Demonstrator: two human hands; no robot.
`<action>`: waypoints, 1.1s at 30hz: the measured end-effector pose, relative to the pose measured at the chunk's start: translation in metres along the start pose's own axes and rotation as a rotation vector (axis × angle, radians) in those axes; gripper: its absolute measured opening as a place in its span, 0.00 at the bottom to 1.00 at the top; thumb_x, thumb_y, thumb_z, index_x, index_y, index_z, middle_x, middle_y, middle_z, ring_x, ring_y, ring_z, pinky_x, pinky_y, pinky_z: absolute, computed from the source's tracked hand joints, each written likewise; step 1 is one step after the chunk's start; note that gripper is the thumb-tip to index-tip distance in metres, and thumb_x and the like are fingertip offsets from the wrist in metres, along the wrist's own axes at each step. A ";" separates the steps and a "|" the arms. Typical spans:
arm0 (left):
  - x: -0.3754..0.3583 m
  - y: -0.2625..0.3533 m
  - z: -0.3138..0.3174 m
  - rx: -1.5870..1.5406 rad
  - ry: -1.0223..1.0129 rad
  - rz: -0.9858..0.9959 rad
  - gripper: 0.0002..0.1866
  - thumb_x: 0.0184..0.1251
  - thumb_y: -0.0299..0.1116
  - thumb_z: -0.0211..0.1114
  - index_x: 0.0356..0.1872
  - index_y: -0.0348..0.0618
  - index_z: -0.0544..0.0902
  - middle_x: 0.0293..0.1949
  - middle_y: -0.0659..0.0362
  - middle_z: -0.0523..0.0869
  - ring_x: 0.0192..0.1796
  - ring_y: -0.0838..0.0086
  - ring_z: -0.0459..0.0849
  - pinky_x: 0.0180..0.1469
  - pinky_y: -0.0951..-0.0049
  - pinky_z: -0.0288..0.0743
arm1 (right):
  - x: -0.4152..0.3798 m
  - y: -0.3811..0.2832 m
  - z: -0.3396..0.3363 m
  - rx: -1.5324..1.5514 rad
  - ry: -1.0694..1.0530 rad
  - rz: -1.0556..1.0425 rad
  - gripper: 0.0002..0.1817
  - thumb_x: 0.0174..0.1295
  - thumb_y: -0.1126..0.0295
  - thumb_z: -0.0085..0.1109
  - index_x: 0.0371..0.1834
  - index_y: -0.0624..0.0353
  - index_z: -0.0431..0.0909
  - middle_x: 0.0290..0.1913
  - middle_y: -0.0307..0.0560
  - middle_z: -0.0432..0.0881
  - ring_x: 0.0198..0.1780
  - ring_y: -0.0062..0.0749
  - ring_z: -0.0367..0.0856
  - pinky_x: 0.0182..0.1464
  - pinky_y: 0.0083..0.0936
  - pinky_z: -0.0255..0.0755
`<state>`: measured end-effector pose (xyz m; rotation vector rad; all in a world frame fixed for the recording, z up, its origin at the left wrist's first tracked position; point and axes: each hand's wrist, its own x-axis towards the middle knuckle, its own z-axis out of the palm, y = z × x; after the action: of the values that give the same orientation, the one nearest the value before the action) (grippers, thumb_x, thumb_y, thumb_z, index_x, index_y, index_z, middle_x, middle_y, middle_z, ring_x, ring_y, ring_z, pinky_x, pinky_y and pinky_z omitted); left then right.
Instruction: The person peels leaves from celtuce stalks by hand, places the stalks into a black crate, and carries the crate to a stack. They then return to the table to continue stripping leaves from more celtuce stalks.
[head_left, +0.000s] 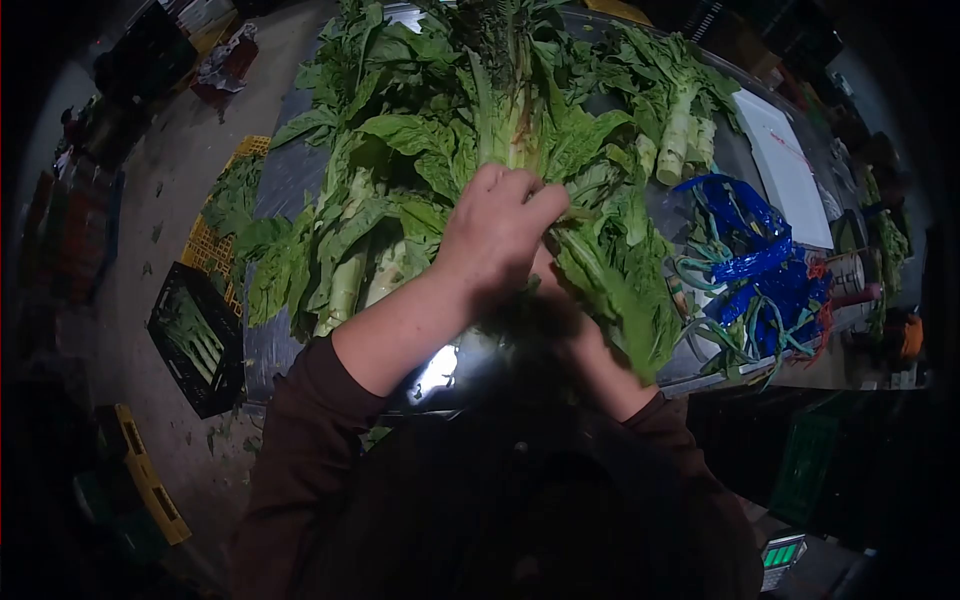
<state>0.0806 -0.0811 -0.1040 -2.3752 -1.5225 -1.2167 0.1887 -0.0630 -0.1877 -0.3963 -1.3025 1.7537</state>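
At the middle of the table, my left hand [497, 218] is closed at the lower end of a leafy stem lettuce [517, 140], whose top points away from me. My right hand [545, 278] is beneath and just right of the left one; its fingers are mostly hidden, so what they hold does not show. Broad green leaves [620, 290] spread over the right wrist. More stem lettuce [347, 285] with pale, peeled-looking stalks lies left of my hands. A further group of thick light-green stalks [677, 140] rests at the back right.
On the right are a tangle of blue plastic and green ties [750, 260] and a white board [785, 165]. A black crate [200, 340] with stalks and a yellow crate [240, 165] stand at the left. A lit green display [783, 553] shows bottom right.
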 end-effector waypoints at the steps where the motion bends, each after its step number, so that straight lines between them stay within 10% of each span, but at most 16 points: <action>1: -0.002 0.000 0.000 -0.020 -0.026 0.031 0.16 0.51 0.25 0.63 0.43 0.43 0.77 0.37 0.53 0.80 0.43 0.55 0.77 0.50 0.60 0.71 | 0.000 0.001 -0.004 -0.014 -0.033 0.013 0.23 0.71 0.62 0.43 0.62 0.67 0.65 0.55 0.50 0.75 0.56 0.29 0.74 0.58 0.25 0.68; 5: 0.000 -0.004 0.001 -0.053 0.009 0.044 0.15 0.50 0.25 0.62 0.42 0.45 0.78 0.35 0.55 0.80 0.42 0.55 0.76 0.45 0.62 0.72 | -0.003 0.003 -0.017 -0.072 -0.159 0.062 0.24 0.70 0.64 0.42 0.66 0.66 0.60 0.61 0.52 0.70 0.60 0.30 0.72 0.60 0.26 0.67; 7: 0.002 -0.009 -0.002 -0.057 0.124 -0.158 0.16 0.55 0.25 0.61 0.46 0.42 0.77 0.37 0.50 0.80 0.41 0.54 0.77 0.48 0.62 0.72 | 0.001 -0.018 0.006 -0.102 0.208 0.110 0.21 0.76 0.62 0.32 0.61 0.65 0.66 0.56 0.46 0.74 0.56 0.27 0.73 0.59 0.23 0.66; 11: -0.018 -0.024 -0.003 -0.441 0.183 -0.545 0.12 0.70 0.32 0.56 0.49 0.36 0.75 0.40 0.57 0.82 0.40 0.71 0.79 0.48 0.69 0.71 | 0.006 -0.020 0.012 -0.317 0.342 -0.037 0.24 0.76 0.59 0.34 0.55 0.68 0.73 0.48 0.47 0.80 0.51 0.24 0.77 0.53 0.21 0.69; 12: -0.028 -0.032 -0.003 -0.563 0.212 -0.615 0.14 0.72 0.36 0.56 0.51 0.36 0.75 0.42 0.60 0.81 0.43 0.78 0.76 0.50 0.72 0.70 | 0.003 -0.029 0.002 -0.242 0.322 0.397 0.26 0.76 0.57 0.34 0.50 0.69 0.77 0.42 0.47 0.83 0.43 0.24 0.81 0.47 0.21 0.73; 18: -0.081 -0.080 -0.022 -0.957 0.294 -1.202 0.17 0.71 0.37 0.57 0.53 0.36 0.74 0.44 0.57 0.81 0.44 0.74 0.78 0.49 0.72 0.71 | -0.004 -0.020 -0.007 0.069 0.368 0.278 0.28 0.75 0.53 0.33 0.50 0.69 0.76 0.43 0.50 0.83 0.43 0.28 0.82 0.46 0.22 0.73; 22: -0.110 -0.099 -0.049 -0.190 0.138 -0.994 0.22 0.68 0.40 0.60 0.53 0.32 0.72 0.49 0.46 0.77 0.50 0.59 0.78 0.55 0.61 0.69 | -0.001 -0.018 -0.016 -0.063 0.408 0.300 0.28 0.75 0.52 0.34 0.49 0.69 0.76 0.41 0.50 0.83 0.41 0.29 0.82 0.44 0.24 0.75; 24: -0.112 -0.065 -0.059 0.392 0.416 -0.609 0.24 0.65 0.39 0.63 0.55 0.33 0.71 0.54 0.45 0.74 0.54 0.57 0.76 0.58 0.60 0.68 | 0.013 -0.008 -0.030 -0.116 0.489 0.297 0.29 0.74 0.52 0.36 0.49 0.70 0.76 0.40 0.50 0.83 0.40 0.31 0.82 0.43 0.25 0.76; 26: -0.121 -0.034 -0.060 0.187 0.353 -0.583 0.29 0.60 0.38 0.67 0.59 0.34 0.69 0.55 0.45 0.74 0.56 0.58 0.74 0.60 0.62 0.67 | 0.026 -0.009 -0.033 -0.169 0.566 0.291 0.29 0.74 0.51 0.37 0.49 0.71 0.75 0.39 0.50 0.83 0.39 0.32 0.83 0.41 0.27 0.76; 29: -0.149 -0.001 -0.033 -0.294 -0.241 -0.829 0.42 0.49 0.45 0.74 0.62 0.33 0.66 0.58 0.43 0.71 0.61 0.56 0.70 0.62 0.61 0.65 | 0.046 -0.014 -0.033 0.037 0.701 0.136 0.29 0.69 0.45 0.45 0.18 0.55 0.65 0.15 0.31 0.61 0.14 0.18 0.57 0.15 0.26 0.47; 33: -0.181 0.005 0.033 -0.223 -0.216 -0.758 0.40 0.44 0.40 0.77 0.59 0.37 0.68 0.49 0.47 0.78 0.53 0.57 0.77 0.56 0.63 0.70 | 0.052 -0.022 -0.025 0.071 0.683 0.131 0.28 0.70 0.45 0.45 0.22 0.58 0.70 0.17 0.34 0.66 0.15 0.20 0.61 0.14 0.26 0.51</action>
<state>0.0684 -0.2023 -0.2414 -2.1521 -2.6355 -1.3128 0.1872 -0.0056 -0.1651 -0.9577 -0.7327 1.5557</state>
